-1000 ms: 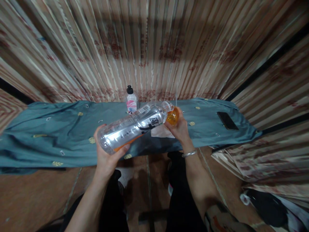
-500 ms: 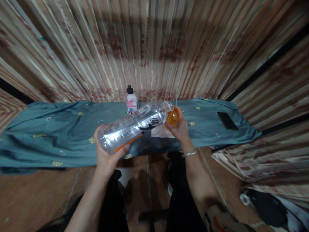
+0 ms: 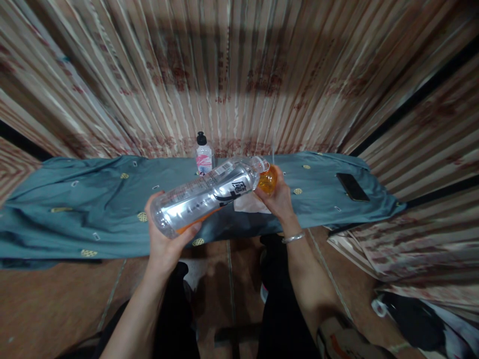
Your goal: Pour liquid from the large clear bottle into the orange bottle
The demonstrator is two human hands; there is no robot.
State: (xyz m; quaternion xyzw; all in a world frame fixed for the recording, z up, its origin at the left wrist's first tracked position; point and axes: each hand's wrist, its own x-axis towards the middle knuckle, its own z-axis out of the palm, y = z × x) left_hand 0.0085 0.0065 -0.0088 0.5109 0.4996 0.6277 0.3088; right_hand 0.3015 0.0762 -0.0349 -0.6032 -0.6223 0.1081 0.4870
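Note:
My left hand [image 3: 164, 238] is wrapped round the base of a large clear plastic bottle [image 3: 207, 194], which lies tilted almost flat with a little orange liquid along its lower side. Its open mouth rests at the rim of a small cup of orange liquid [image 3: 268, 180]. My right hand [image 3: 279, 199] is closed round that cup, holding it just above the table. A white paper [image 3: 249, 204] lies under the cup and bottle.
A table draped in a teal cloth [image 3: 75, 209] runs across the view. A small bottle with a pink label and black cap [image 3: 204, 154] stands at its back edge. A black phone [image 3: 352, 187] lies at the right end. Striped curtains hang behind.

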